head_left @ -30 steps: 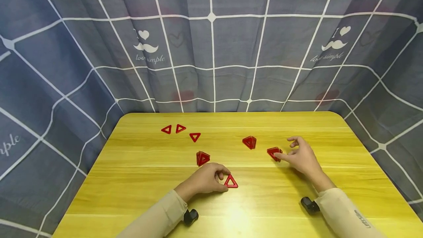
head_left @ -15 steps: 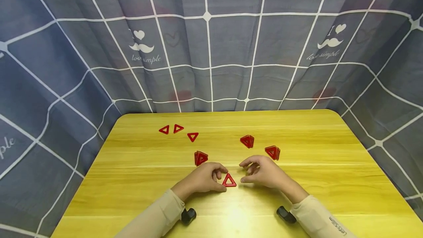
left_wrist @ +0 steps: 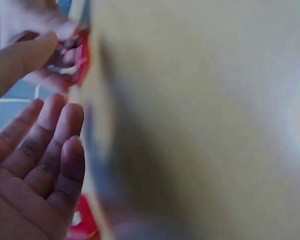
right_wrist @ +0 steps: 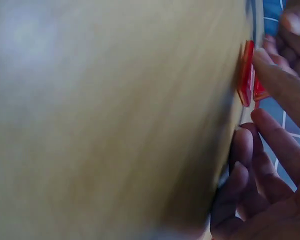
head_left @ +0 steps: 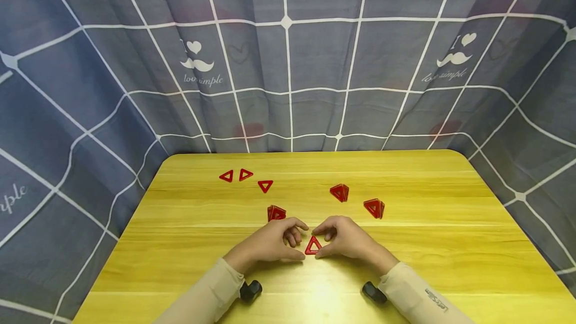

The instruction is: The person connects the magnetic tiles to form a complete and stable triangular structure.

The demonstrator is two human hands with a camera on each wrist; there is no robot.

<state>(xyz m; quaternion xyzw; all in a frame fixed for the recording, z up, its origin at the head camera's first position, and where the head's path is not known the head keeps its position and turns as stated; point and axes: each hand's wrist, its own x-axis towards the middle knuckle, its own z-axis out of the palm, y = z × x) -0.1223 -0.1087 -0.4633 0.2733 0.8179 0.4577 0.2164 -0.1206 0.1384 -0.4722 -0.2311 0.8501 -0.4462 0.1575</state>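
Note:
A red triangle (head_left: 308, 250) with a hollow middle lies near the front of the table, between the two hands. My right hand (head_left: 348, 238) spans it, index finger at its top corner and thumb at its lower right, seeming to pinch it. In the right wrist view this triangle (right_wrist: 246, 75) sits between thumb and index fingertip. My left hand (head_left: 270, 244) is beside it on the left, thumb and fingers apart with a small gap to the triangle. Behind the left hand lies a stack of red triangles (head_left: 276, 212), partly covered by it.
Two more stacks of red triangles, one at back centre (head_left: 339, 192) and one to its right (head_left: 374, 208), lie on the yellow wooden table (head_left: 450, 244). Several single triangles (head_left: 265, 186) lie back left. A grey checked curtain (head_left: 315, 64) hangs around the table's back and sides.
My right hand has moved from the right-hand stack leftward to the single triangle. My left hand, formerly at that triangle's edge, has drawn slightly away to the left.

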